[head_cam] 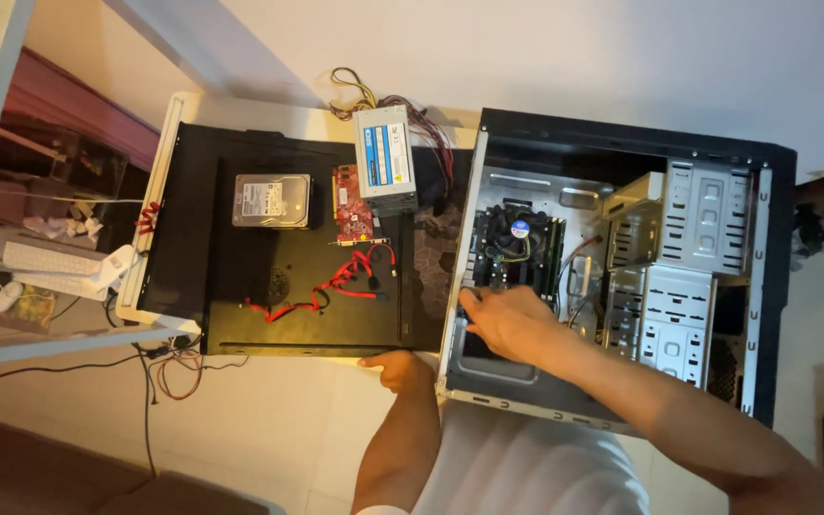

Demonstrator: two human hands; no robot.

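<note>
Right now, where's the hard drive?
In the head view, the hard drive lies flat on the black panel, left of the red card and the power supply, well left of the open case.

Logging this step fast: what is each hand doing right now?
Left hand: rests at the case corner, grip hidden; cannot tell.
Right hand: open, fingers on the motherboard, holding nothing.

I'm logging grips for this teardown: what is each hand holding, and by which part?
Left hand grips the near edge of the black side panel. Right hand reaches inside the open computer case by the motherboard; whether it holds anything cannot be told.
</note>
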